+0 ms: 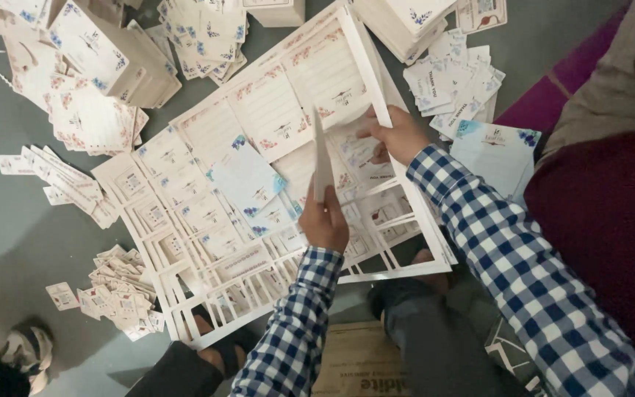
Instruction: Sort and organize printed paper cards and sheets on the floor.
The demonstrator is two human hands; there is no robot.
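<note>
Cards are partly punched out of the die-cut sheet [259,184] on the floor: its lower rows are empty frames, upper cards remain. Left hand [323,220] pinches a loose card [321,158] above it; right hand [398,136] grips the sheet's upper edge.

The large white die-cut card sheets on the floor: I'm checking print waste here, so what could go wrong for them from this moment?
The left hand holds a loose white card edge-up while the right hand presses the large white die-cut card sheet; its thin emptied frame strips could tear. The person's sandalled foot lies under the sheet's edge and might crease it. The small card piles nearby could get mixed.
</note>
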